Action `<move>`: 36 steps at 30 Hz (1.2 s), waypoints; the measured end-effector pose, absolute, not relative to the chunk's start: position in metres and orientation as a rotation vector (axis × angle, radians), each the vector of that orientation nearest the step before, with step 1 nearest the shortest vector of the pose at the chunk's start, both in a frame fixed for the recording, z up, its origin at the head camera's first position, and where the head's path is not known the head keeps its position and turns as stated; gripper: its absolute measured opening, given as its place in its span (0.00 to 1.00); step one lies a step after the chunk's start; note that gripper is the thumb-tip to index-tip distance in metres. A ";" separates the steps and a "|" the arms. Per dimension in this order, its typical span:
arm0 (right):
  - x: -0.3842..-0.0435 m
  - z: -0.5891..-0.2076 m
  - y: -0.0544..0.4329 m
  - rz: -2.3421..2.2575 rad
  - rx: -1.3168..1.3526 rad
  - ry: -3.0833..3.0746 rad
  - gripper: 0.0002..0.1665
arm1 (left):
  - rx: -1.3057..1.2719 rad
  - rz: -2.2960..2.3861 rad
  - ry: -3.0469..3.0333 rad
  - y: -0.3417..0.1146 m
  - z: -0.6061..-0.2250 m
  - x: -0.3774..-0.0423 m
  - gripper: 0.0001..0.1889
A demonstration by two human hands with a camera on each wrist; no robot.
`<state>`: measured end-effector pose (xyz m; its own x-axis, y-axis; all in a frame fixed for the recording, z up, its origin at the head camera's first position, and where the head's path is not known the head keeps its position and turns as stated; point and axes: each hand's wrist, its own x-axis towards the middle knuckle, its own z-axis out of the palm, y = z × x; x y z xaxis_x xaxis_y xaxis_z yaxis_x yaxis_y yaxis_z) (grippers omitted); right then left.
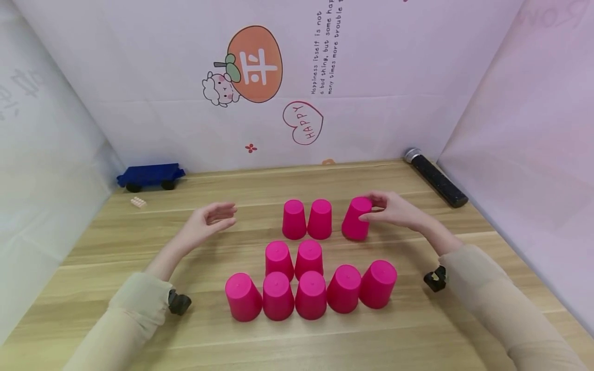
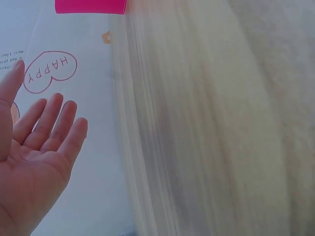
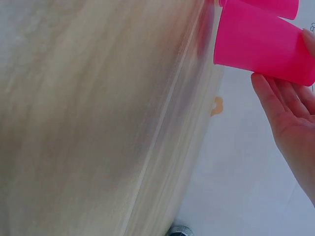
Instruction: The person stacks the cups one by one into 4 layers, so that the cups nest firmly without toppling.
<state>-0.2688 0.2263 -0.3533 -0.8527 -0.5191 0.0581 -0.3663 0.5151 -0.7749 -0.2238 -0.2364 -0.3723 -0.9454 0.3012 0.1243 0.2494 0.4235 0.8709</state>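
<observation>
Front row: five pink cups [image 1: 311, 296], mouths down, side by side on the counter [image 1: 111, 247]; nearest the person, so the sleeves do best to pass outside them.
Middle pair: two more pink cups [image 1: 279, 257], also inverted, just behind the front row; a low forearm could tip these.
Left hand: the left hand [image 1: 209, 221] reaches out with fingers and thumb loosely spread, nothing in it; well placed, I'd judge, to steady the cups from that side.
Right hand: the right hand [image 1: 392, 208] pinches one cup near its closed end, thumb on one side, fingers on the other; a light, even hold suits it, since a hard squeeze could bow the wall.
Held cup: this pink cup [image 1: 356, 221] is mouth down, just right of the back pair, a gap between; from here I can't tell whether its rim touches the counter; keep it plumb, move it slowly, loosen both sides together.
Back pair: two inverted cups [image 1: 294, 221] standing close together; a good line to sight along, but easily bumped.
Far edge: blue wagon [image 1: 150, 176] at left, black microphone [image 1: 436, 178] at right; both apart from the hands.
</observation>
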 end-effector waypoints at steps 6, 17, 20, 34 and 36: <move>-0.274 -0.355 0.217 -1.221 -0.799 2.570 0.30 | 0.538 1.506 2.602 -0.235 -0.372 -0.212 0.25; -0.277 -0.359 0.208 -1.242 -0.812 2.511 0.30 | 0.611 1.507 2.472 -0.225 -0.375 -0.199 0.22; -0.278 -0.360 0.206 -1.251 -0.828 2.493 0.30 | 0.627 1.513 2.432 -0.222 -0.375 -0.196 0.24; -0.280 -0.362 0.206 -1.229 -0.834 2.467 0.29 | 0.726 1.512 2.372 -0.208 -0.376 -0.189 0.26; -0.280 -0.362 0.206 -1.228 -0.843 2.459 0.29 | 0.735 1.507 2.361 -0.206 -0.377 -0.189 0.27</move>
<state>-0.2800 0.2062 -0.3624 -0.7956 -0.6054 0.0207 -0.3802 0.4725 -0.7951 -0.1889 -0.2061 -0.3772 -0.8429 0.5345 0.0620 0.2813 0.3396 0.8975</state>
